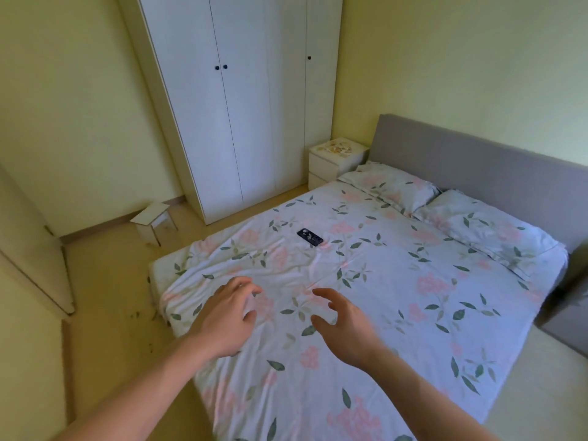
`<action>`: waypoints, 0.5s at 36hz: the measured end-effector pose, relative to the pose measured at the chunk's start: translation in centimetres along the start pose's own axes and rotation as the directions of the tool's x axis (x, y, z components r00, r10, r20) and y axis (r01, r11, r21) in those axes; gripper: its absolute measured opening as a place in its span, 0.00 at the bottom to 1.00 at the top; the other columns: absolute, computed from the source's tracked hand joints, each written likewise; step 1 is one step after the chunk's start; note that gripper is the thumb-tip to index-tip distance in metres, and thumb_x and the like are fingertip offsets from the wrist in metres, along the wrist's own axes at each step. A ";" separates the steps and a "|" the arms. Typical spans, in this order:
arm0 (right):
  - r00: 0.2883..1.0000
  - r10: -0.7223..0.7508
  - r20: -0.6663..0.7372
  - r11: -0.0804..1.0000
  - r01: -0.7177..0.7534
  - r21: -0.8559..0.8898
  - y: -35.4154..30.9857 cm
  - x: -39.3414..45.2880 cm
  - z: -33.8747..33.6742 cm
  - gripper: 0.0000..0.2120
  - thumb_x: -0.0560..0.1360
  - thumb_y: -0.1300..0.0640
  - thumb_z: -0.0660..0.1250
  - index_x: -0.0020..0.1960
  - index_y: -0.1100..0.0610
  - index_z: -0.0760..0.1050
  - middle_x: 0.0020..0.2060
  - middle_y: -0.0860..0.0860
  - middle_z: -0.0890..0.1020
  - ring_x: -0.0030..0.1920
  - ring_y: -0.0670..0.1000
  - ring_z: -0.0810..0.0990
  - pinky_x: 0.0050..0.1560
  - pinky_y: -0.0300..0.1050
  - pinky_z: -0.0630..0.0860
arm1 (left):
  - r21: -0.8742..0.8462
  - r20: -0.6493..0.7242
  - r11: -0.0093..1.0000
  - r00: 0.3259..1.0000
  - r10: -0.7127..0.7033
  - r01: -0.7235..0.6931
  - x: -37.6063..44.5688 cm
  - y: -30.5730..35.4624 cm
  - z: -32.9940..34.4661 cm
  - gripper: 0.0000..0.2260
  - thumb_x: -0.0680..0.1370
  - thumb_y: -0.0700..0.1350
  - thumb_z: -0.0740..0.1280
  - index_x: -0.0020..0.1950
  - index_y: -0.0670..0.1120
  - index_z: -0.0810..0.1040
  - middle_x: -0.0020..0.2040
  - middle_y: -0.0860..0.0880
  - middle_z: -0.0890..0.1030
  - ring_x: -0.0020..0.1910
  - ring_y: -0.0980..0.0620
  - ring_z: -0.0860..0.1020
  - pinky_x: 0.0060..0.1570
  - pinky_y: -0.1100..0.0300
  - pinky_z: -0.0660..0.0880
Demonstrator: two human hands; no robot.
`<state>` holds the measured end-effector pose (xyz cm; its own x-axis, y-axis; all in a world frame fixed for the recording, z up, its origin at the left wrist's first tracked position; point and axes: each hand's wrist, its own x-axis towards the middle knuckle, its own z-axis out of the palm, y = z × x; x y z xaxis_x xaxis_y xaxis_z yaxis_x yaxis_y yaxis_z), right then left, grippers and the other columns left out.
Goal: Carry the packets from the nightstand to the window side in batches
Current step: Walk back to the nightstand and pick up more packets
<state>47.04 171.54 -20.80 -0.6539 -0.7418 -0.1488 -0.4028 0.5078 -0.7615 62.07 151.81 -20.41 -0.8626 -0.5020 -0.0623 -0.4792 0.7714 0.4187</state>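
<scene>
Head view: we stand at the bed's foot corner, both arms out over the sheet.
Left hand [227, 316]: fingers loosely curled, holding nothing.
Right hand [342, 326]: fingers spread and relaxed, holding nothing.
Packets [338, 148]: a small, pale, mottled scatter on top of the nightstand [327, 165]; too small for us to count or to read any long axis.
Key relation: packets lie far ahead of both hands and slightly to their right, well apart, with the bed [366, 281] between. The nightstand sits between the wardrobe [241, 106] and the headboard [461, 154].
Nearer hand: the right, we judge, though only marginally; neither can reach from here.
Next move, our guess: walk the floor strip ahead of the left hand, then reach in with both.
Phone [310, 237]: dark, flat on the sheet ahead of the hands; not ours to carry.
Window side: not in view.
</scene>
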 end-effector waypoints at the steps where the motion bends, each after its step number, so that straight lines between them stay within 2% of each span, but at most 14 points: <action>1: 1.000 0.003 -0.008 1.000 -0.003 0.001 -1.0 1.0 0.7 0.22 0.81 0.50 0.65 0.73 0.42 0.66 0.70 0.43 0.71 0.67 0.47 0.73 0.53 0.33 0.69 | -0.001 -0.004 1.000 1.000 0.007 -0.007 0.7 -1.3 -0.8 0.17 0.82 0.48 0.63 0.71 0.55 0.69 0.74 0.59 0.62 0.73 0.55 0.65 0.68 0.59 0.67; 3: 1.000 0.009 -0.028 1.000 -0.009 0.014 -2.9 3.0 2.5 0.22 0.81 0.50 0.65 0.73 0.42 0.66 0.69 0.44 0.71 0.66 0.46 0.73 0.52 0.34 0.72 | -0.006 -0.010 1.000 1.000 0.025 -0.025 2.3 -4.0 -2.2 0.17 0.82 0.48 0.63 0.71 0.55 0.69 0.74 0.59 0.62 0.73 0.55 0.65 0.69 0.59 0.66; 6: 0.998 0.034 -0.058 0.999 -0.033 0.016 -5.7 6.1 5.8 0.22 0.81 0.50 0.65 0.73 0.42 0.66 0.70 0.45 0.71 0.68 0.49 0.73 0.60 0.43 0.76 | -0.018 0.002 0.999 0.999 0.048 -0.048 4.7 -8.8 -4.2 0.18 0.82 0.48 0.63 0.72 0.54 0.69 0.74 0.59 0.62 0.73 0.55 0.65 0.70 0.57 0.66; 8: 0.995 0.069 -0.066 0.997 -0.067 0.031 -8.0 8.3 8.3 0.22 0.81 0.50 0.65 0.74 0.42 0.66 0.68 0.44 0.71 0.58 0.48 0.78 0.52 0.41 0.78 | -0.016 0.023 0.998 0.998 0.056 -0.055 6.3 -12.4 -5.4 0.18 0.82 0.48 0.63 0.72 0.55 0.69 0.74 0.59 0.62 0.73 0.55 0.66 0.69 0.58 0.67; 9: 0.994 0.079 -0.072 0.996 -0.076 0.041 -9.2 9.4 9.5 0.22 0.81 0.50 0.65 0.74 0.43 0.66 0.67 0.44 0.71 0.57 0.47 0.79 0.50 0.39 0.77 | -0.019 0.029 0.998 0.998 0.059 -0.059 6.9 -14.2 -6.1 0.17 0.82 0.48 0.63 0.71 0.55 0.69 0.73 0.60 0.62 0.72 0.55 0.66 0.68 0.58 0.67; 11: 0.993 0.080 -0.090 0.996 -0.076 0.042 -11.6 11.8 11.9 0.22 0.81 0.50 0.65 0.74 0.43 0.66 0.71 0.45 0.71 0.67 0.48 0.74 0.58 0.40 0.74 | -0.023 0.036 0.997 0.996 0.076 -0.075 8.1 -17.7 -7.7 0.17 0.82 0.48 0.63 0.70 0.56 0.69 0.73 0.60 0.62 0.72 0.55 0.67 0.68 0.58 0.67; 13: 0.992 0.070 -0.104 0.997 -0.066 0.041 -14.2 14.1 13.9 0.22 0.81 0.50 0.65 0.74 0.42 0.66 0.72 0.46 0.71 0.72 0.48 0.70 0.64 0.42 0.72 | -0.015 0.040 0.996 0.995 0.093 -0.093 9.4 -20.9 -9.4 0.17 0.82 0.48 0.63 0.70 0.56 0.69 0.72 0.60 0.63 0.72 0.56 0.67 0.69 0.58 0.67; 16: 0.993 0.066 -0.094 0.997 -0.063 0.037 -17.8 16.7 16.4 0.23 0.81 0.49 0.65 0.74 0.42 0.65 0.73 0.45 0.71 0.72 0.48 0.70 0.62 0.40 0.70 | -0.016 0.027 0.995 0.995 0.097 -0.096 11.1 -25.0 -12.1 0.17 0.81 0.48 0.64 0.70 0.56 0.69 0.72 0.60 0.63 0.70 0.56 0.68 0.68 0.55 0.69; 18: 0.993 0.072 -0.090 0.996 -0.067 0.060 -19.6 18.1 17.5 0.23 0.81 0.49 0.65 0.74 0.41 0.65 0.73 0.46 0.70 0.66 0.46 0.73 0.59 0.40 0.72 | -0.025 0.015 0.994 0.995 0.102 -0.102 12.3 -27.2 -13.7 0.17 0.81 0.48 0.64 0.69 0.56 0.70 0.72 0.60 0.63 0.70 0.56 0.68 0.69 0.54 0.69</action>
<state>54.29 140.46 -19.61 -0.7364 -0.6607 -0.1455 -0.3194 0.5292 -0.7861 66.68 119.28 -20.14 -0.9094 -0.4146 -0.0326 -0.3845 0.8084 0.4456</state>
